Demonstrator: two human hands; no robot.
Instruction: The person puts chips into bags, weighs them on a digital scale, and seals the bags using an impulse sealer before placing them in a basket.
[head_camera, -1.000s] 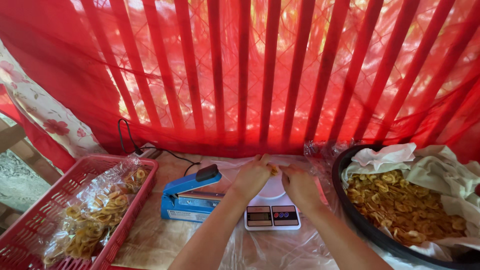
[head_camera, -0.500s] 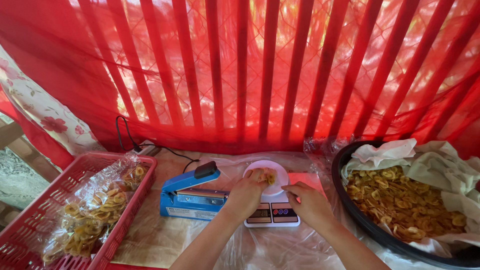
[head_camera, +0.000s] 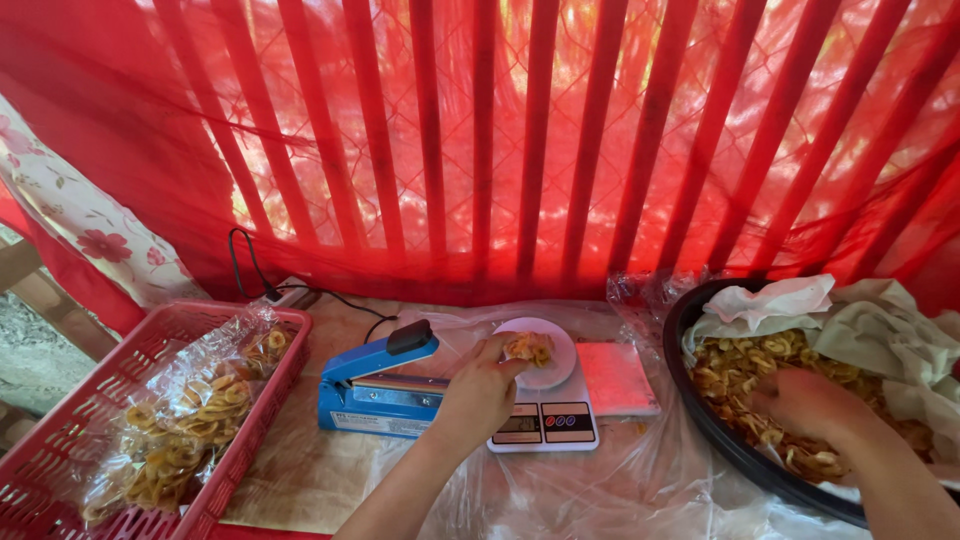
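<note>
A small white kitchen scale (head_camera: 545, 420) stands in the middle, with a round white platform (head_camera: 556, 345) on top. My left hand (head_camera: 482, 392) holds a clear plastic bag with a few fried chips (head_camera: 529, 348) on that platform. My right hand (head_camera: 812, 405) is off to the right, fingers down in the heap of golden fried chips (head_camera: 748, 368) inside a wide black basin (head_camera: 700, 415) lined with crumpled paper. Whether it grips chips is hidden.
A blue heat sealer (head_camera: 378, 388) lies left of the scale, its black cord (head_camera: 243, 268) running back to the red netting. A red plastic basket (head_camera: 70, 440) at the left holds sealed chip bags (head_camera: 190, 415). A pink pad (head_camera: 615, 377) lies right of the scale.
Both hands were together over the scale. My right hand has moved right into the basin of chips; my left stays at the platform with the bag.
</note>
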